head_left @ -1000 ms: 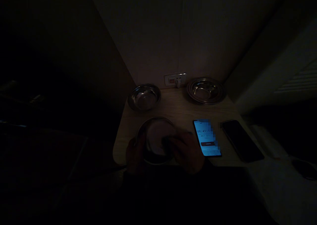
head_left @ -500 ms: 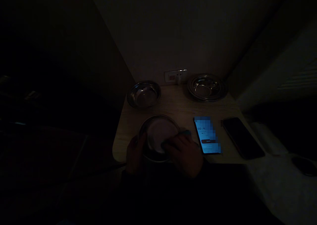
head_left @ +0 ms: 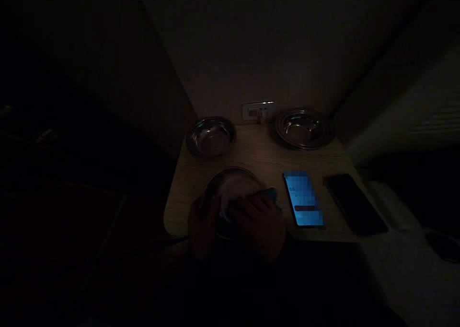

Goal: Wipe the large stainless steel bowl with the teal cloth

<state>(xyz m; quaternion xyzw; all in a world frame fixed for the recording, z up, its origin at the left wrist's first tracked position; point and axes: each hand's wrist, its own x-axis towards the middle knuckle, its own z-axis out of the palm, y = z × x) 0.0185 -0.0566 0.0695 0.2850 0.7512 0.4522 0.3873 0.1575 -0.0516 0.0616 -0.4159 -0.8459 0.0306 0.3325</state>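
In dim light, a round metal bowl (head_left: 235, 185) stands at the near edge of the small table. My left hand (head_left: 201, 226) grips its left rim, with the thumb over the edge. Inside the bowl, my right hand (head_left: 260, 224) presses a bluish cloth (head_left: 272, 196) against the surface; part of the cloth sticks out beyond the fingers. The fingertips are dark and hard to make out.
Another metal bowl (head_left: 211, 137) sits at the back left of the wooden table (head_left: 247, 157). Stacked metal dishes (head_left: 304, 128) stand at the back right, near a wall socket (head_left: 258, 111). A lit phone (head_left: 304, 200) and a dark phone (head_left: 356, 204) lie on the right.
My right hand has shifted a little to the left inside the bowl, and more of the bluish cloth shows. My left hand stays on the rim. The whole view has shifted slightly.
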